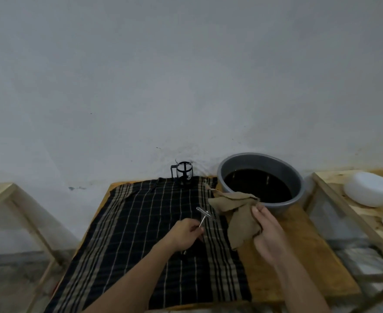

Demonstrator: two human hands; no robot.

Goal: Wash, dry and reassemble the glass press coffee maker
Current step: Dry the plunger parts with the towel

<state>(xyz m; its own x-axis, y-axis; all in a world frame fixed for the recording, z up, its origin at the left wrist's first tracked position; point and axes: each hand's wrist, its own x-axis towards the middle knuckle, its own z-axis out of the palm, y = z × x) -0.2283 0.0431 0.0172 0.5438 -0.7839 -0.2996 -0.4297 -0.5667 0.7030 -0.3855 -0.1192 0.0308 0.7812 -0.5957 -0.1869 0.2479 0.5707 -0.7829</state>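
The glass carafe in its black frame (183, 173) stands upright at the far edge of the checked cloth (141, 233), against the wall. My left hand (186, 231) grips the rod of the metal plunger (205, 214), whose filter disc points away from me above the cloth. My right hand (267, 231) holds a tan drying cloth (235, 213) just right of the disc, not touching it. The plunger's lower end is partly hidden by my left hand.
A grey basin (296, 195) of dark water sits at the far right of the wooden table (298, 263). White bowls (367, 192) rest on a wooden shelf to the right. Another wooden stand (12, 195) is at the left.
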